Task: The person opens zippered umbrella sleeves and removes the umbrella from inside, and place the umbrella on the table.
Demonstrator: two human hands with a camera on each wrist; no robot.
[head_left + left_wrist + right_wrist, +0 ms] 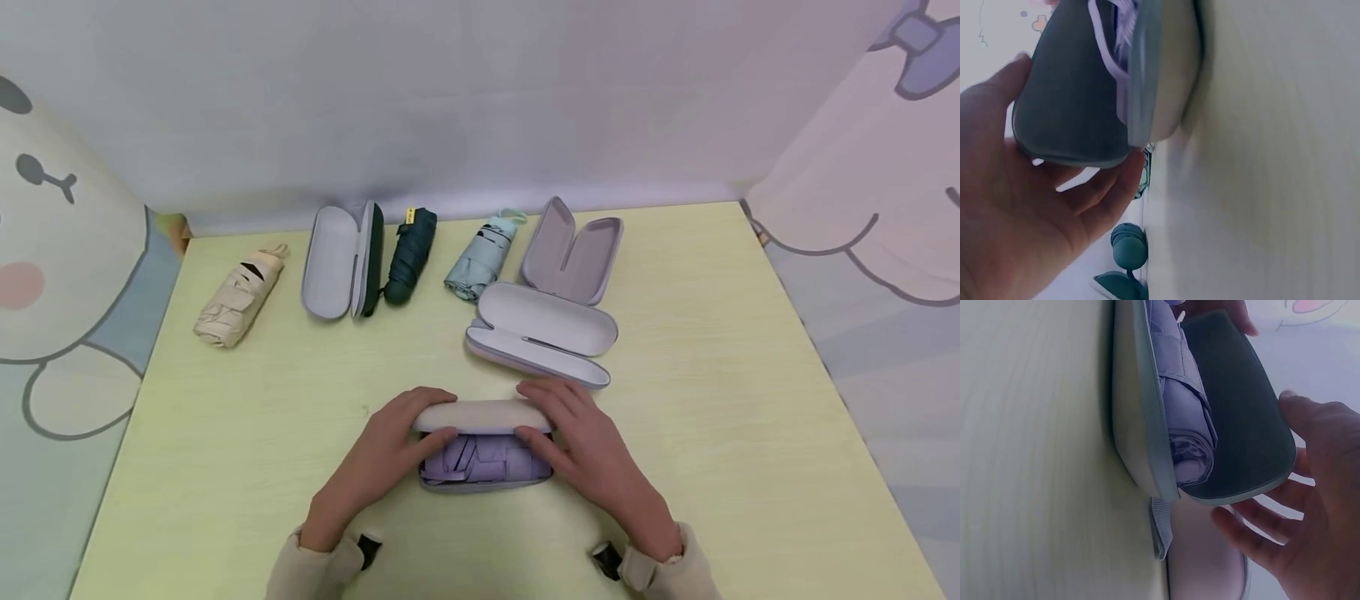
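A hard umbrella case with a cream lid (483,416) stands partly open near the front middle of the table. Inside it lies a folded purple umbrella (489,459), its rolled end (1190,456) visible in the right wrist view. At the lid's left end, my left hand (390,446) grips it, thumb on the front edge and fingers behind. My right hand (588,446) holds the right end the same way. The lid's dark inner side (1066,94) faces the left wrist camera. Both wrist views show the lid tilted up from the base.
Just behind sits an open pale case (570,317), with an open mauve case (573,254) beyond it. Along the back lie a light blue umbrella (483,257), a dark green umbrella (411,257) and an open green case (330,262). A beige umbrella (238,300) lies at left.
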